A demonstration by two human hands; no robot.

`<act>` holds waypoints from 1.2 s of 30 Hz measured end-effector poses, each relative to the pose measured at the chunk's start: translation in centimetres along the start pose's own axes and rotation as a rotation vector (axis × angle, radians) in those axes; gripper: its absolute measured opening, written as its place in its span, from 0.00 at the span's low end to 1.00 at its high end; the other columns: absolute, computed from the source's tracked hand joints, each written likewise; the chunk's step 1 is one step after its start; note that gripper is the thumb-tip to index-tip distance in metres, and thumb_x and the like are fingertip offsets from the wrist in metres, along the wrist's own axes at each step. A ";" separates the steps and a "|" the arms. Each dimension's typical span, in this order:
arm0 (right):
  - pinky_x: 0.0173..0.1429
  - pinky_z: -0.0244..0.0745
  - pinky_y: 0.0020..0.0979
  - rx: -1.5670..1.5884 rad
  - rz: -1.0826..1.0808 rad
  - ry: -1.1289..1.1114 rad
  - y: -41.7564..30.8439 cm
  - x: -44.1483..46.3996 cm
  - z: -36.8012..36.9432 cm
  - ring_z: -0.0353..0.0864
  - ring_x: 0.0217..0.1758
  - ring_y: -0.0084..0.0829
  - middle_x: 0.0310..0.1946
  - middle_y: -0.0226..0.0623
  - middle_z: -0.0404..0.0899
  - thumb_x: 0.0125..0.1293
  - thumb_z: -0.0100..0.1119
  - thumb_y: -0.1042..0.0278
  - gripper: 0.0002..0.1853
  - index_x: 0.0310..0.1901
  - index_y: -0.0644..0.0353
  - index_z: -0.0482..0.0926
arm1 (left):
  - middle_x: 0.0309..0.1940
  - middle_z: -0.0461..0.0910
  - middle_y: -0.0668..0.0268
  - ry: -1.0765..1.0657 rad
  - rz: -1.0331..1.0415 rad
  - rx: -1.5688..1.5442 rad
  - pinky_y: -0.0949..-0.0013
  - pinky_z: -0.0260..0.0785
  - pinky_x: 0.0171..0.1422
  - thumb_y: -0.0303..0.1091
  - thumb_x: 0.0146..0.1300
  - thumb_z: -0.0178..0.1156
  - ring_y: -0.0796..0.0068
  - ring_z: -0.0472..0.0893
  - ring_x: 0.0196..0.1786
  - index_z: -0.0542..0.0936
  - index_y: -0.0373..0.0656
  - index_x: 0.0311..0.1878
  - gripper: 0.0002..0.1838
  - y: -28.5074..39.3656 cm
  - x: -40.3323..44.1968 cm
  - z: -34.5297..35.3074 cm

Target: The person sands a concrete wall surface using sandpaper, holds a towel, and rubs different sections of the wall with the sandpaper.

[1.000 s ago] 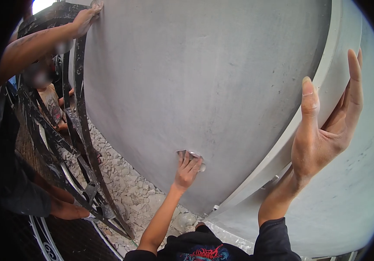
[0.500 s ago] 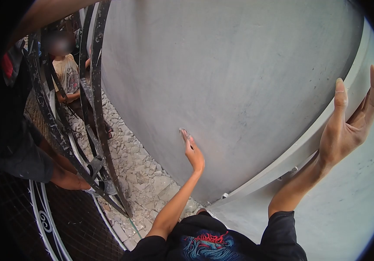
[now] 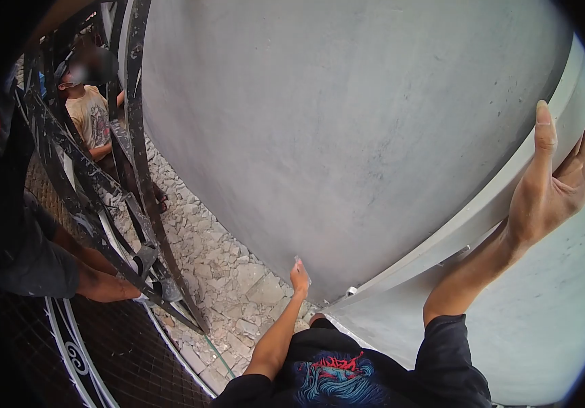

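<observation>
My left hand (image 3: 299,277) is low down, close against the smooth grey plastered wall (image 3: 347,136). Its fingers look pressed together around a small, thin, pale piece whose kind I cannot make out. Raised on the right, my right hand (image 3: 549,187) has its thumb and fingers apart and holds nothing. It appears beside the pale raised strip (image 3: 435,255) running along the wall's right edge; I cannot tell if it touches. Part of its palm faces me, while some fingers overlap.
Black metal scaffold or frame bars (image 3: 136,102) rise at the left. Behind them stands a person in a beige shirt (image 3: 92,119); another person's legs (image 3: 102,282) are nearer. Broken stone rubble (image 3: 218,272) covers the ground along the wall. A dark railing with a scroll (image 3: 75,357) lies lower left.
My left hand has moved down along the wall, towards its bottom edge. My right hand sits slightly higher and further right in view, still open. The view has shifted a little.
</observation>
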State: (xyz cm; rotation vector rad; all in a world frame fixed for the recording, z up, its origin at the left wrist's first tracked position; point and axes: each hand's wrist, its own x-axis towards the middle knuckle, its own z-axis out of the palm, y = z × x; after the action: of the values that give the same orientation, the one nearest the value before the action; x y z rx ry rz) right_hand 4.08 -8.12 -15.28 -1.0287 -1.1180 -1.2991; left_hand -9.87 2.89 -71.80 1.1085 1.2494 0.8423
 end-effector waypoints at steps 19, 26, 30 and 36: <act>0.78 0.53 0.57 -0.018 -0.029 0.022 -0.4 0.1 -0.1 0.62 0.77 0.44 0.70 0.38 0.69 0.64 0.68 0.62 0.26 0.63 0.38 0.76 | 0.56 0.81 0.55 0.476 0.964 -0.068 0.68 0.67 0.65 0.41 0.81 0.42 0.65 0.80 0.58 0.71 0.30 0.66 0.24 24.4 4.8 -2.7; 0.80 0.51 0.53 0.043 -0.051 0.006 -0.6 0.6 -0.3 0.58 0.79 0.40 0.73 0.38 0.65 0.65 0.66 0.63 0.22 0.61 0.42 0.78 | 0.24 0.69 0.74 0.080 -0.103 -0.743 0.70 0.68 0.35 0.51 0.79 0.44 0.79 0.71 0.27 0.78 0.41 0.42 0.23 6.0 11.5 -5.7; 0.80 0.52 0.51 0.098 -0.020 -0.014 0.0 0.5 -0.7 0.57 0.79 0.40 0.74 0.38 0.63 0.64 0.66 0.66 0.21 0.59 0.44 0.79 | 0.35 0.77 0.64 0.245 0.163 -0.381 0.65 0.70 0.48 0.52 0.78 0.46 0.71 0.76 0.39 0.78 0.33 0.49 0.27 18.4 10.9 -5.3; 0.80 0.52 0.51 0.103 -0.047 -0.032 0.1 0.7 -0.8 0.56 0.80 0.40 0.75 0.39 0.62 0.64 0.66 0.66 0.20 0.59 0.44 0.79 | 0.71 0.67 0.50 0.288 0.893 -0.098 0.60 0.58 0.76 0.43 0.80 0.42 0.52 0.61 0.76 0.68 0.33 0.70 0.26 39.3 1.3 -5.1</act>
State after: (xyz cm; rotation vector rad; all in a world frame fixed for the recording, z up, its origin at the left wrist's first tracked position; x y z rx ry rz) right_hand 4.16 -9.00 -14.76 -0.9551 -1.2272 -1.2532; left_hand -11.48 16.11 -34.50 1.5177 0.8902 1.7592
